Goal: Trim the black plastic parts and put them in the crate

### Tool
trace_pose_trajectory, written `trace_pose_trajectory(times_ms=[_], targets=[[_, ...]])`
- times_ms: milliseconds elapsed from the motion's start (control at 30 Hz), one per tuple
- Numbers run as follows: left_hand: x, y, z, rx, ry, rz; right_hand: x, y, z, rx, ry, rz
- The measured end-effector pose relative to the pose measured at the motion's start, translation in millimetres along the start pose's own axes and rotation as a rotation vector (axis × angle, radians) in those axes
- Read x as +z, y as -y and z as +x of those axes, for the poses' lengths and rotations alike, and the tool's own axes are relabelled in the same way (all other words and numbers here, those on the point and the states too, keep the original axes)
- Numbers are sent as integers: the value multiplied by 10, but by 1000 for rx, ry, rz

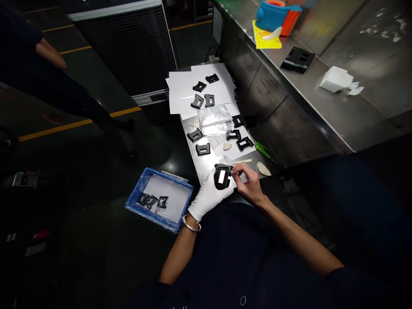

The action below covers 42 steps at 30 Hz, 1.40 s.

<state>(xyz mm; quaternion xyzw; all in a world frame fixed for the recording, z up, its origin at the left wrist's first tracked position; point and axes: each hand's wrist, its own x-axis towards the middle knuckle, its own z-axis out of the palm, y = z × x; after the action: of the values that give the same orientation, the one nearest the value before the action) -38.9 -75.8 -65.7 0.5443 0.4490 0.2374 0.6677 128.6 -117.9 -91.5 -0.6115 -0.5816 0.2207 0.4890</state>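
Note:
My left hand [210,195], in a white glove, grips a black plastic frame part [219,182] with a rectangular window. Thin clear plastic, which looks like a bag [225,161], shows around the part's upper edge. My bare right hand [247,183] is pinched closed at the part's right side, on the edge of that clear plastic. Just beyond the hands, a pale flat stick [243,162] and two off-white pieces, one a rounded chip [263,168], lie on the metal table [201,165]. More black frame parts [203,149] are spread further up.
A stack of clear bags [214,118] lies on white paper [180,92]. Green-handled snips [263,149] rest at the right edge. A blue bin [135,205] at left holds several bagged parts. The steel counter [309,90] carries a tape dispenser [273,19]. Another person [51,73] stands at far left.

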Motion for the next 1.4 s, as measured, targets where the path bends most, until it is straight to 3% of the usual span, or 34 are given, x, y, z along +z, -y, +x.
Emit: trace_pose_trajectory(times_ms=[133,333,467,633,833,933,1167,1300,1400], targets=[[-56,151,-2,-72,56,-274,-91,108,122,163,-14,183],[11,353,-7,-47,175,-690,-179,345,168,154,25,173],[77,339,-10,-103,134,-832,-217,459,126,105,19,135],[121,245,70,-336,-78,-968,-217,492,75,87,62,159],[160,211,58,-469,-12,-978,-204,474,49,145,58,186],[175,227,40,-430,-32,-985,-207,452,33,174,46,184],[310,277,1,-252,-242,-974,-154,322,-63,229,161,48],[326,245,-46,-48,-275,-755,-71,259,-182,132,125,71],[260,185,-27,5,-310,-691,9,177,-282,41,110,114]])
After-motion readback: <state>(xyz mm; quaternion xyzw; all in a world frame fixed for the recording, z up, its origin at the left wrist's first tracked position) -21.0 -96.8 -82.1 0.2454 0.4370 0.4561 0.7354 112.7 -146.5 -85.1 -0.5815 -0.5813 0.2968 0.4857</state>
